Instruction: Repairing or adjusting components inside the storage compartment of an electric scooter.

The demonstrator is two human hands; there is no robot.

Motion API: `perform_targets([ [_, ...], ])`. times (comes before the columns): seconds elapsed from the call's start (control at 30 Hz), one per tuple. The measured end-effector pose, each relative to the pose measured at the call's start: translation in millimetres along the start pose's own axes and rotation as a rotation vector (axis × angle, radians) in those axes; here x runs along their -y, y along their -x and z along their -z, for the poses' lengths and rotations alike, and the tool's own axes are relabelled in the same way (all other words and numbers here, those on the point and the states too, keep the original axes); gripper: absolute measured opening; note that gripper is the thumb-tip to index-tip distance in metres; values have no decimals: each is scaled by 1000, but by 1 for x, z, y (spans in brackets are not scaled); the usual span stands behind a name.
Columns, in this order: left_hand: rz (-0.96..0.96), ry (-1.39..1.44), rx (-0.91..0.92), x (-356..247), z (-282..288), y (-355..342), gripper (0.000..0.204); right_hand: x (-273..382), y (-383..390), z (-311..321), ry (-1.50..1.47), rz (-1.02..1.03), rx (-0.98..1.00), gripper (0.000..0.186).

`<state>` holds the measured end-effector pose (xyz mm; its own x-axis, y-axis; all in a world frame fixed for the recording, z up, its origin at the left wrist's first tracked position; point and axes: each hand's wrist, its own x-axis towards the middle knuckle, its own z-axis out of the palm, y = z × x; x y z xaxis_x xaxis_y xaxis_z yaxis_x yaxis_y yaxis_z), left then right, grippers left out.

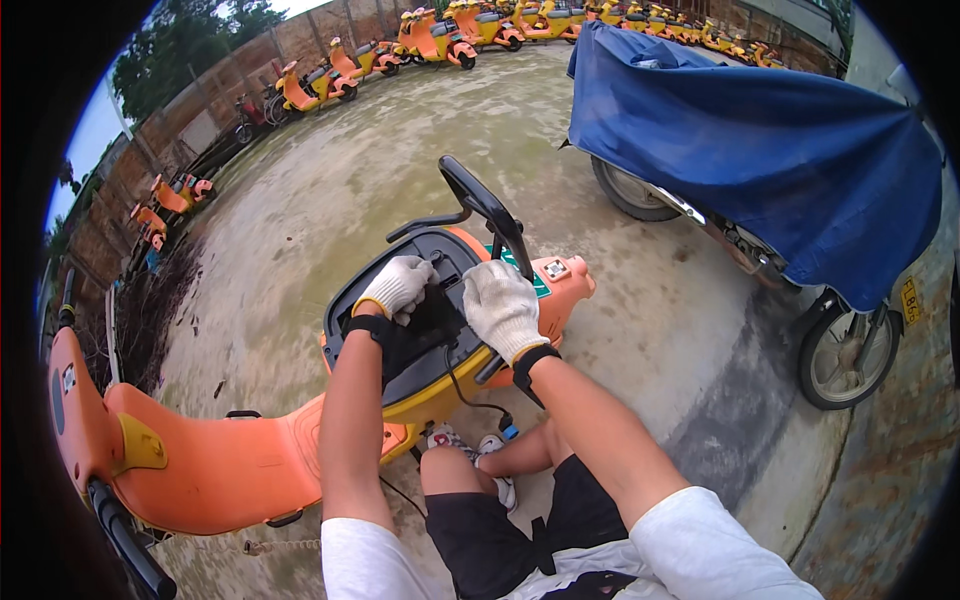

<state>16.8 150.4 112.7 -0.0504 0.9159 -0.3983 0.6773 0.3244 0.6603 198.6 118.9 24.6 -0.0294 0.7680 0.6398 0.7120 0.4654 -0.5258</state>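
Note:
An orange and yellow scooter [225,465] stands across in front of me, its black-lined compartment [400,345] uncovered. Both my hands wear white knit gloves and are over that compartment. My left hand [398,287] has its fingers curled at the inner side of the opening, beside a dark part; what they grip is hidden. My right hand [502,308] is closed at the opening's right rim, below a black curved bar [490,205], and its fingertips are out of sight. From the compartment's near edge a black cable [462,385] hangs down, ending in a blue-tipped connector [510,430].
To the right, a motorcycle under a blue cover [740,150] shows its front wheel [848,355]. Rows of orange and yellow scooters [430,40] line the far brick wall. More scooters [172,195] stand far left, near dry brush [150,315]. The ground is stained concrete.

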Motion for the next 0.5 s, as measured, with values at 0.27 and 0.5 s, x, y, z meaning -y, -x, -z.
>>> perform_targets([
  [0.27, -17, -134, 32, -3, 25, -6, 27, -1, 0, -2, -4, -41, 30, 12],
  [0.5, -157, -3, -86, 16, 10, -6, 33, -2, 2, -2, -6, -19, 11, 9],
])
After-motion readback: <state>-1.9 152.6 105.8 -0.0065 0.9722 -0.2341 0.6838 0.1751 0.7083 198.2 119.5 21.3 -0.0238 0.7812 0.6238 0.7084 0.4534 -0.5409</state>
